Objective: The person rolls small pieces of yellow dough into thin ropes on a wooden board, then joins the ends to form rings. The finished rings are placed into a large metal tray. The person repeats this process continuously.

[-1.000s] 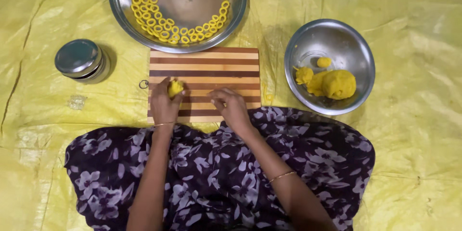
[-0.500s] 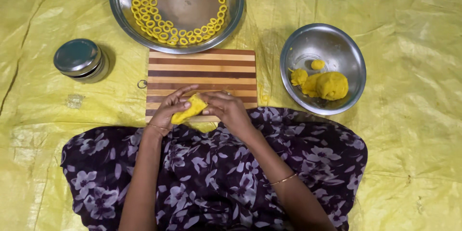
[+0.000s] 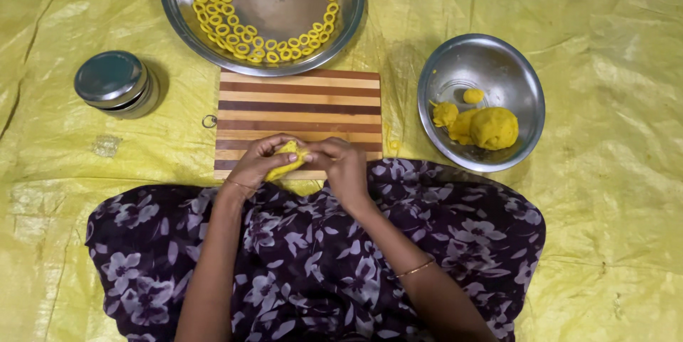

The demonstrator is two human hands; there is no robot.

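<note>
The dough piece (image 3: pixel 288 159) was bright yellow, like the dough rings (image 3: pixel 242 36) and the dough lumps (image 3: pixel 484 125). The cutting board (image 3: pixel 299 100) bore brown and cream stripes. The plastic sheet (image 3: pixel 612 192) was yellow; the garment (image 3: pixel 313 271) was dark purple with pale flowers.

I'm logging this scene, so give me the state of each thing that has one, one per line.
Small yellow dough piece: held between both hands.
Left hand: closed on the dough.
Right hand: closed on the dough.
Striped wooden cutting board: flat, bare top.
Large steel plate: rimmed with yellow dough rings.
Steel bowl: holds dough lumps.
Steel lidded tin: closed.
</note>
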